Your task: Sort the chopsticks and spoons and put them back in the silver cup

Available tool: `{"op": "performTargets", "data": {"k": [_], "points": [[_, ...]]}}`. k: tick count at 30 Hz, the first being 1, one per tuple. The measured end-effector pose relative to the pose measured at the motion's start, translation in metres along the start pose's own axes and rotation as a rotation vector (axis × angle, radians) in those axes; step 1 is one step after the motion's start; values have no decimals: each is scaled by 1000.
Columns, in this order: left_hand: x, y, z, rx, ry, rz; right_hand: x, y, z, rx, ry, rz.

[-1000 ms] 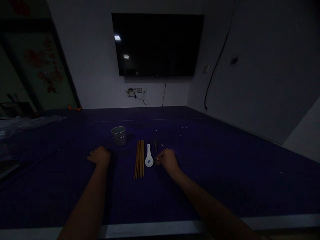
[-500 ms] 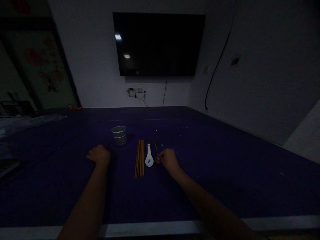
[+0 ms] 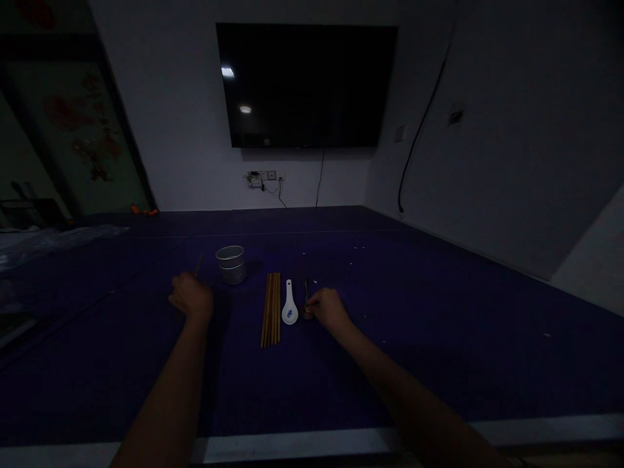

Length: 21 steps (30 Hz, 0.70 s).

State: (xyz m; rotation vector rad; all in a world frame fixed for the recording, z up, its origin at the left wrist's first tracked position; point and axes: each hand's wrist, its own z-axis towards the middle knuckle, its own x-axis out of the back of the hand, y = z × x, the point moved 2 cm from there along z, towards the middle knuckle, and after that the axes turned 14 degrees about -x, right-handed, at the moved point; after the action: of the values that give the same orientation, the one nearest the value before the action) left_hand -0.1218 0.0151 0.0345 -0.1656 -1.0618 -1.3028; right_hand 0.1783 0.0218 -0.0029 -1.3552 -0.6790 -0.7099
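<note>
My left hand is closed around a thin, stick-like utensil. Only its slim end rises above my fingers, and the rest is hidden. A round metal cup stands just beyond this hand to the right. My right hand pinches a small dark metal spoon at its lower end, its handle pointing away from me. Left of it lies a white soup spoon with a blue pattern. Beside that, several wooden chopsticks are laid side by side.
The purple table covering has small white scraps scattered on its right half. Crumpled clear plastic lies at the left, and small orange items sit at the back left. A television hangs on the far wall.
My left hand has closed on the thin utensil and tipped it up from lying low near the table. My right hand has stayed at the metal spoon, whose handle has turned slightly.
</note>
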Motion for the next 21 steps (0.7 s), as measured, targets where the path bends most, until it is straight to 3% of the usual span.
{"op": "performTargets", "data": {"k": [4,9,17,21], "points": [[12,7,0,-80,190,-151,2,-3,-1,20,54,-88],[19,32,-9,-371,407,-385,-1,-4,-3,-2,115,-107],[-9,95,-73,-972,397,-677,-6,-5,-6,36,-51,-180],[-15,102,-91,-985,299,-709,-4,-7,-7,54,-71,-203]]}}
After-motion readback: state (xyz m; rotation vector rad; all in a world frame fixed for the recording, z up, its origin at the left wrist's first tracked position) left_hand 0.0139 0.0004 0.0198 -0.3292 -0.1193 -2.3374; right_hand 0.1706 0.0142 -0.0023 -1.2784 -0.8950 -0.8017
